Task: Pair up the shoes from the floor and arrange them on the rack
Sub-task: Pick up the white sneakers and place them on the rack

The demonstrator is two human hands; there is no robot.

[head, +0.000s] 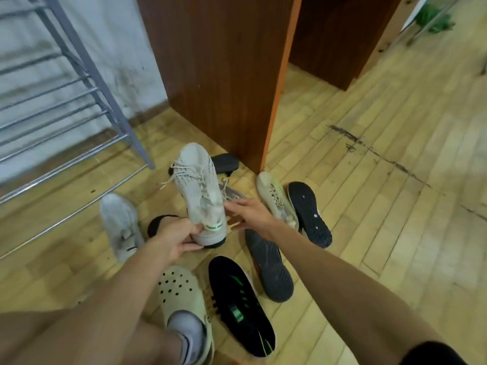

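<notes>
Gripping the heel of a white laced sneaker point(200, 185) with the left hand point(176, 237), toe raised and pointing far, above the pile at mid-floor. Reaching in from the right with the right hand point(250, 214), fingers spread and loose, just beside that heel; touching or not, cannot tell.

Crowded all round: a grey-white sneaker point(121, 225) to the left, a cream sneaker point(276, 198) and an upturned dark-soled shoe point(309, 214) to the right, a grey-soled shoe point(271, 267) and a black shoe with green marks point(242, 306) nearer, a black shoe point(224, 162) farther, by the foot of a brown cabinet point(218, 75). Near, a cream clog point(181, 293) worn over a grey sock point(188, 330).

Underfoot, pale wood-strip floor point(369, 233) with a dark streak point(369, 148); far left, a metal rack point(66, 101) of rails against a white wall point(118, 48).

Partly hidden behind the left hand, something black point(158, 222), too covered to name; rack cut off at the left edge.
</notes>
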